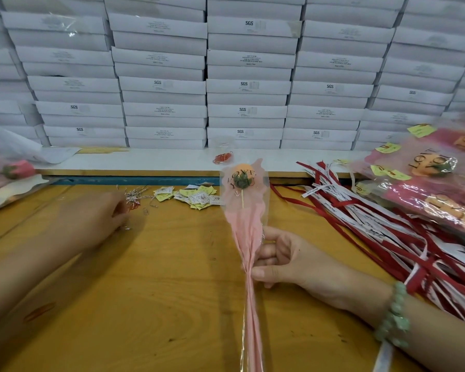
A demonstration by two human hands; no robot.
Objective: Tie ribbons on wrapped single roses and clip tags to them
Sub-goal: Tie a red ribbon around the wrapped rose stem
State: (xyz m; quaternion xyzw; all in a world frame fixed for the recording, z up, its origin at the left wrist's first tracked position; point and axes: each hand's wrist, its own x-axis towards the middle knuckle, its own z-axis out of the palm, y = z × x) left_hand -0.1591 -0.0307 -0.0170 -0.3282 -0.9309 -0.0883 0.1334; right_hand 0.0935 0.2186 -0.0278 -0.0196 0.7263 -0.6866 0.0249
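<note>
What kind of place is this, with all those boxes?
Probably a packing workshop for gift roses. Stacked white boxes form a wall behind the table, ribbons and paper tags lie in heaps, and the right hand holds a wrapped rose.

Glossy clear film over matt pink paper wraps the rose [243, 181]; table [159, 277] looks wooden.

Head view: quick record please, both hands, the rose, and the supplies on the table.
right hand: grips the rose by its lower wrap, bloom pointing away
left hand: blurred, at the pile of clips; grip unclear
rose: no ribbon or tag seen on it
tags: loose pile left of the rose
ribbons: red and white, spread at right
</note>
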